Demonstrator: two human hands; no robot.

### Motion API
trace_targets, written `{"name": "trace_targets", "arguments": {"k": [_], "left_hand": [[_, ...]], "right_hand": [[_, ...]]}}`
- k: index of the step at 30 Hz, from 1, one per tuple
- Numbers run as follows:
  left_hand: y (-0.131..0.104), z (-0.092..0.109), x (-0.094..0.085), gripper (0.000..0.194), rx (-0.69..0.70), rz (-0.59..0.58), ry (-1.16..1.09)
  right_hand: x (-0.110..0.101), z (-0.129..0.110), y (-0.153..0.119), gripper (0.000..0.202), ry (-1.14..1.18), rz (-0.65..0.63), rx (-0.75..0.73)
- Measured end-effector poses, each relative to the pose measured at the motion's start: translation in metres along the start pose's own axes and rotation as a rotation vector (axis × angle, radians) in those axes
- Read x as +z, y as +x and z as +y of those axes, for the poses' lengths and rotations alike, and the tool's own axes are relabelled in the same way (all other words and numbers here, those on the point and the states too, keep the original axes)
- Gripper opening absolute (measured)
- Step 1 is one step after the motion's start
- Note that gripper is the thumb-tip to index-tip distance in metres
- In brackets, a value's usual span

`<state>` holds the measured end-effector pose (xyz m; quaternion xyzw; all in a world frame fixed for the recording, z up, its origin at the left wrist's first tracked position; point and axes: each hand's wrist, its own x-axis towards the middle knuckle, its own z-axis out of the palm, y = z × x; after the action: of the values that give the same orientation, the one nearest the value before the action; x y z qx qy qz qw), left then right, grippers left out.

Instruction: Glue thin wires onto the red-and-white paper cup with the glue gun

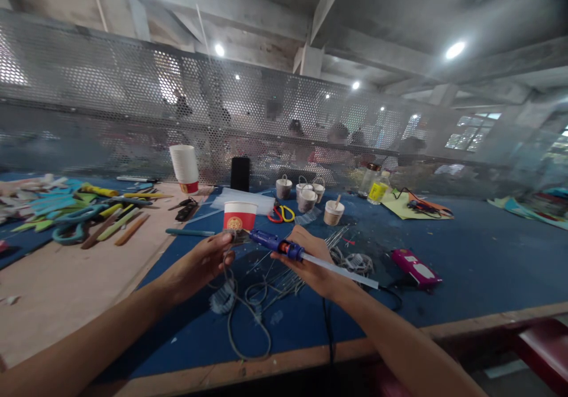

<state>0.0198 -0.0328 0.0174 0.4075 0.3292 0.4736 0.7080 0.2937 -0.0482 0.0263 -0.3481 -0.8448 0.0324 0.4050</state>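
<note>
My left hand (202, 264) grips a red and white paper cup (240, 209) near its lower end, with thumb and fingers closed. From under these fingers a grey cord (231, 329) loops down onto the blue table; grey windings show at the cup's lower end, partly hidden. In my right hand (313, 249) is a blue hot glue gun (265, 240), its tip right at the lower part of the cup. A long whitish glue stick (341, 273) juts out behind the gun. Whether the tip touches the cup I cannot tell.
A stack of paper cups (184, 166) stands at the back left. Several small cord-wrapped cups (307, 199) stand beyond my hands, near red-yellow scissors (283, 213). Tools lie left, a magenta box (416, 268) right. Tangled cord (355, 262) lies beside my right hand.
</note>
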Motion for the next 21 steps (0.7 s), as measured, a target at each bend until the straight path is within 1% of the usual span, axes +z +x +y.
{"name": "trace_targets", "arguments": {"k": [3, 7, 15, 19, 21], "left_hand": [[0.0012, -0.0019, -0.0028, 0.018, 0.000, -0.012, -0.011], [0.0011, -0.0016, -0.0039, 0.018, -0.013, 0.011, -0.051], [-0.0001, 0.0018, -0.0003, 0.005, -0.013, -0.008, -0.080], [0.0000, 0.0015, -0.0029, 0.006, -0.025, 0.005, -0.103], [0.0002, 0.0011, -0.0043, 0.010, -0.027, 0.008, -0.115]], "right_hand": [[0.0009, 0.0012, 0.0001, 0.030, -0.015, 0.003, -0.014], [0.0020, 0.0034, -0.0002, 0.029, -0.032, 0.015, -0.020], [0.0014, 0.0019, 0.0008, 0.032, -0.039, 0.023, 0.003], [-0.0002, 0.0020, 0.0002, 0.032, -0.057, 0.013, 0.013], [-0.0009, 0.0020, 0.0001, 0.031, -0.054, 0.009, 0.012]]}}
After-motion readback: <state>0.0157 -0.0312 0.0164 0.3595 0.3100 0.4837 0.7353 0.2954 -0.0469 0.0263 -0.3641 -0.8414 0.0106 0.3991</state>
